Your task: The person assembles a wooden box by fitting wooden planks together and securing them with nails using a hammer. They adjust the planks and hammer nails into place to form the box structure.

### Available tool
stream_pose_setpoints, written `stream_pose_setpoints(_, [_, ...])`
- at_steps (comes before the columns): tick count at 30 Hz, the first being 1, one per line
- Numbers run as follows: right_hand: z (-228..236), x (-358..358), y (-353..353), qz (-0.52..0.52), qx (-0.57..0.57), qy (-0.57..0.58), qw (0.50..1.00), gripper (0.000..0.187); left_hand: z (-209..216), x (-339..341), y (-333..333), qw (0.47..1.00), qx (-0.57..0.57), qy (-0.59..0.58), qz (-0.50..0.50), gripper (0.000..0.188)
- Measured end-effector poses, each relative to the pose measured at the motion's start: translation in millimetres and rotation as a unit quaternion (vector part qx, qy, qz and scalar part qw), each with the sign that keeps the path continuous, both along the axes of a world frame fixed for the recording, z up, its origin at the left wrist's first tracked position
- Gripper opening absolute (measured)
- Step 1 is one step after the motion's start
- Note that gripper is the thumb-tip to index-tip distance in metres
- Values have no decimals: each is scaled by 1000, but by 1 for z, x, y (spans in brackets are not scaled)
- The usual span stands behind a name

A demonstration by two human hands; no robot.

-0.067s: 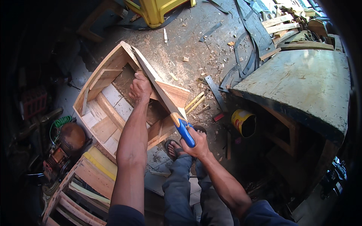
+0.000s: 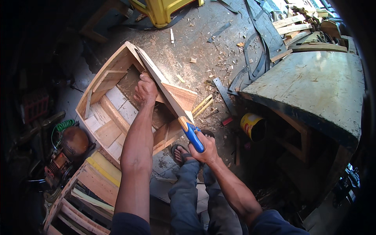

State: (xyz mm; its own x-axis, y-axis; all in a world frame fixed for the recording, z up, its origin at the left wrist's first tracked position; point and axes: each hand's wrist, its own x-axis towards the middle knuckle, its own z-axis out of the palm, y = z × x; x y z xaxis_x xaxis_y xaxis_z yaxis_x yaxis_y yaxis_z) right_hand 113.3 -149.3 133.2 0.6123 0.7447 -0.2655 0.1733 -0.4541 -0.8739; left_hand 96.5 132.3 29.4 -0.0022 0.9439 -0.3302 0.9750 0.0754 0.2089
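Observation:
My right hand (image 2: 204, 148) is wrapped round the blue handle of a handsaw (image 2: 171, 100). The saw's long blade runs up and left along the right side of a wooden frame (image 2: 102, 74), a box-like piece with curved sides. Inside that frame, my left hand (image 2: 146, 90) is closed on the board beside the blade; its fingertips are hidden. A short wooden piece (image 2: 182, 96) juts out to the right of the blade. Whether the teeth are sunk into the wood cannot be made out.
A worn table (image 2: 309, 78) stands at right, with a yellow tin (image 2: 252, 127) beside it. A metal ruler (image 2: 224, 96), yellow folding rule (image 2: 203, 106) and wood chips lie on the floor. A slatted wooden frame (image 2: 84, 196) is at lower left, a yellow stool (image 2: 164, 13) at the top.
My right hand and the saw handle have shifted very slightly to the right. My left hand keeps its place on the frame.

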Motion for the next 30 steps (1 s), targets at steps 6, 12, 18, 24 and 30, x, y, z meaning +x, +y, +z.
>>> stream_pose_setpoints(6, [158, -13, -82, -8, -150, 45, 988, 32, 17, 17, 7, 997, -64, -10, -30, 74])
stream_pose_setpoints(12, [194, -3, -79, -41, -167, 28, 985, 20, 22, 9, 7, 996, -84, -25, -12, 75])
stream_pose_setpoints(18, [24, 12, 79, -52, -131, -16, 990, 17, -3, 2, 10, 999, -36, -13, -24, 69])
stream_pose_setpoints(24, [-8, 0, 15, -4, -12, -15, 1000, 23, -1, 4, 9, 999, -34, -7, -13, 74])
stream_pose_setpoints(30, [149, -17, -83, -6, -148, 62, 987, 27, 4, 7, 7, 999, -45, -7, -17, 72])
